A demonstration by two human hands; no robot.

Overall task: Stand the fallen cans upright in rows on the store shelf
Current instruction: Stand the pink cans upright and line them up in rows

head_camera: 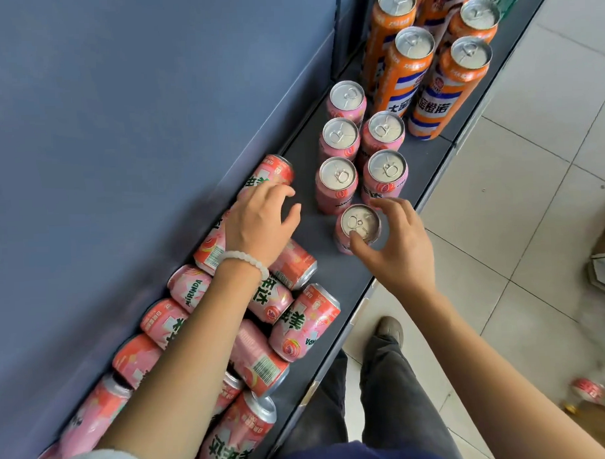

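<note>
Pink aluminium cans printed "MIRINDA" [193, 290] are lying in a heap on the dark shelf [316, 263]. The right hand [397, 246] is pinching the silver lid rim of one upright pink can [359, 224], just beside five standing ones [337, 180]. The left hand [259, 224], fingers loosely spread, is touching a fallen can [275, 170]. Tall orange cylindrical cans [437, 97] are standing beyond.

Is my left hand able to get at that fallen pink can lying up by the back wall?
Probably yes. The left hand hovers right over the fallen pink can, fingers spread, and nothing lies between them.
</note>
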